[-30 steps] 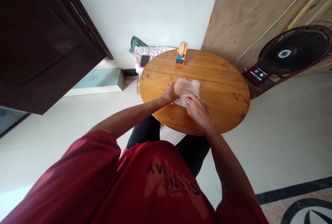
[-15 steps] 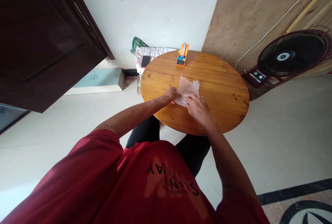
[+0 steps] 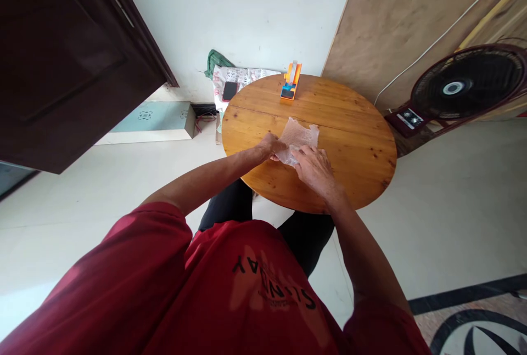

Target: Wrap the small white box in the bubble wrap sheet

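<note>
- L hand (image 3: 270, 147) pinching bubble wrap (image 3: 302, 134) at left edge, ctr frame
- R hand (image 3: 315, 168) touching near edge, fingers half-curled, grip unclear
- Wrap lying up-frame of both; long axis unclear

Red shirt (image 3: 263, 311) reads "SUN…AY" (upside down, partly creased); printed sheet (image 3: 244, 76), "201"

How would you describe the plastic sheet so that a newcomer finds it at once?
Find the wooden table. Near its middle, with the left hand and right hand on it, lies the plastic sheet. Unlike the orange-and-blue dispenser beyond, it is whitish and crinkled.
</note>
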Demonstrator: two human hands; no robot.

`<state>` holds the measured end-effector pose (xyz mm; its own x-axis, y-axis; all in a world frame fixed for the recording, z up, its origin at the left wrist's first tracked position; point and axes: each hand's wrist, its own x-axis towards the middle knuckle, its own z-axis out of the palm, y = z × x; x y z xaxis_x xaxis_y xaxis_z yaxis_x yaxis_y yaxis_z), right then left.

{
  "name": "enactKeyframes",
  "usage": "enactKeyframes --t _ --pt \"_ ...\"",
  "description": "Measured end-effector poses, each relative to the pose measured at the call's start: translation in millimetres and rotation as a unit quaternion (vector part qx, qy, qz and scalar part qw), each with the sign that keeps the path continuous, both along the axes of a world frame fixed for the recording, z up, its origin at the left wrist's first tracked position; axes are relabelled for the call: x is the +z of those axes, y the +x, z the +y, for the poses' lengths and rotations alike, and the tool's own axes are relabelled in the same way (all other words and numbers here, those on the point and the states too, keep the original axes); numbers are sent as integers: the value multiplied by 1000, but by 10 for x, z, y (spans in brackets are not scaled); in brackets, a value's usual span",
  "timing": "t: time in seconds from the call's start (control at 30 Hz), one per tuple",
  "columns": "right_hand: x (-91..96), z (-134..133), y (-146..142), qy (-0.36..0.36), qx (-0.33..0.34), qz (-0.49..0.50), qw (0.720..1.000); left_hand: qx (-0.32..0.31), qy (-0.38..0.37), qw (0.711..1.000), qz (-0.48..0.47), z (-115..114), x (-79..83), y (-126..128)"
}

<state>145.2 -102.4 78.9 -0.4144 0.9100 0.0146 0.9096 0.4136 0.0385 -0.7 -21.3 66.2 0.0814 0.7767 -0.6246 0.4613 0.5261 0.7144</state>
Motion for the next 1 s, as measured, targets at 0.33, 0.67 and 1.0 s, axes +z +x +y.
enactKeyframes --t 0.33,0.67,1.0 --pt "26 8 -36 -10 -1 -3 1000 -14 24 999 -23 -47 -27 -151" --pt "49 33 -68 -19 -5 -25 1000 -16 52 995 -87 12 -175 -96" --pt "26 40 -61 -16 1 -25 1000 -48 49 989 -130 36 -52 -13"
